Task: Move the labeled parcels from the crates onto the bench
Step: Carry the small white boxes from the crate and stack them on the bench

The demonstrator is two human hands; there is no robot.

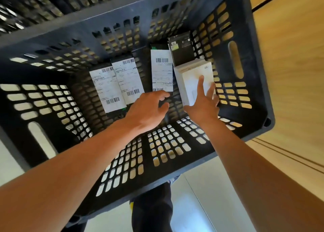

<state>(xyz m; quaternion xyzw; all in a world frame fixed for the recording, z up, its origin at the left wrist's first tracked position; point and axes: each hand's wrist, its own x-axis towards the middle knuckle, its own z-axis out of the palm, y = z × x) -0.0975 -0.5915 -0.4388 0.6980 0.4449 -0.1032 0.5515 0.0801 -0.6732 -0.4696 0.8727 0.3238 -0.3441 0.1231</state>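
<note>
Dark slatted crate (pixel 235 60), right hand (pixel 203 102) flat on white box (pixel 192 81), left hand (pixel 149 109) loosely curled, holding nothing

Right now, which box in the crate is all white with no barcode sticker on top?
The white box at the right side of the crate, under the right hand. The black parcels beside it carry white barcode labels.

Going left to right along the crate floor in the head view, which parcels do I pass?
Leftmost labeled parcel → second labeled parcel → upright labeled parcel → white box, right hand touching it.
</note>
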